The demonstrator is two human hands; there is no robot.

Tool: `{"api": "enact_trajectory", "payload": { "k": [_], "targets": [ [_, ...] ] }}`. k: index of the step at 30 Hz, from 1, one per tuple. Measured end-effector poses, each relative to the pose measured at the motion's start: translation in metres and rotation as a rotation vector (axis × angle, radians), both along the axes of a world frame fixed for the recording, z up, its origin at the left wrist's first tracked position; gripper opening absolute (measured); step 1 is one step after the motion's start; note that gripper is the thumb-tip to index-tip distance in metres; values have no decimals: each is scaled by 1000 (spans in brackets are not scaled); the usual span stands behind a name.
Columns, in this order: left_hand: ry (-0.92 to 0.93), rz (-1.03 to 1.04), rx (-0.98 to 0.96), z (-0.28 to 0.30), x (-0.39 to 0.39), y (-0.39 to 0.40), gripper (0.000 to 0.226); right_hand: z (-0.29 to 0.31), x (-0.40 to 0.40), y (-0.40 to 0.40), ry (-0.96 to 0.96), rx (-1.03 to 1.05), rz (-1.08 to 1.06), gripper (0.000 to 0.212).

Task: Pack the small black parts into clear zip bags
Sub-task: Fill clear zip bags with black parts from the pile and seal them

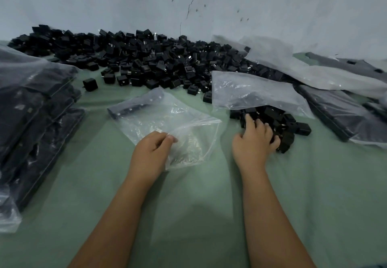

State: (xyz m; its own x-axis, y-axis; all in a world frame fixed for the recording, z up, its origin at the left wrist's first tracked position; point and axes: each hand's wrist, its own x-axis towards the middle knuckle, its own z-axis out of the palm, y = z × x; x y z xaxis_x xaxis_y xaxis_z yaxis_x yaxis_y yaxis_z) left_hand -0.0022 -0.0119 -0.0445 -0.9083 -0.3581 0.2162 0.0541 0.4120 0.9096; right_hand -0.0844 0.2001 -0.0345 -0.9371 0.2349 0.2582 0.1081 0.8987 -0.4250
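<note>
At six o'clock on the green cloth (209,215), my left hand (150,154) pinches the mouth of a clear zip bag (167,118), thumb and fingers curled on the plastic. At three o'clock my right hand (254,139) spreads over a small heap of black parts (280,121), fingers curling in, perhaps already gripping some. I judge this the scooping step; next I must carry a handful across into the held-open mouth. Parts look boxy, matte, loose.

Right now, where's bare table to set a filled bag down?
The green cloth is bare between and beside the forearms. It's crowded near the wall: the loose black parts, packed bags left and right.
</note>
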Motion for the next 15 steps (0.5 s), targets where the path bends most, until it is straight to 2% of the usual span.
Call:
{"api": "enact_trajectory", "payload": {
  "k": [3, 8, 13, 15],
  "targets": [
    [-7, -2, 2, -1, 0, -1, 24, -3, -3, -1, -7, 67, 34, 54],
    [-17, -8, -3, -1, -1, -1, 23, -4, -3, -4, 113, 64, 33, 42],
    [-26, -8, -1, 0, -1, -1, 25, -6, -4, -5, -5, 115, 81, 41],
    [-30, -6, 5, 0, -1, -1, 26, -6, -5, -4, 7, 108, 86, 40]
  ]
}}
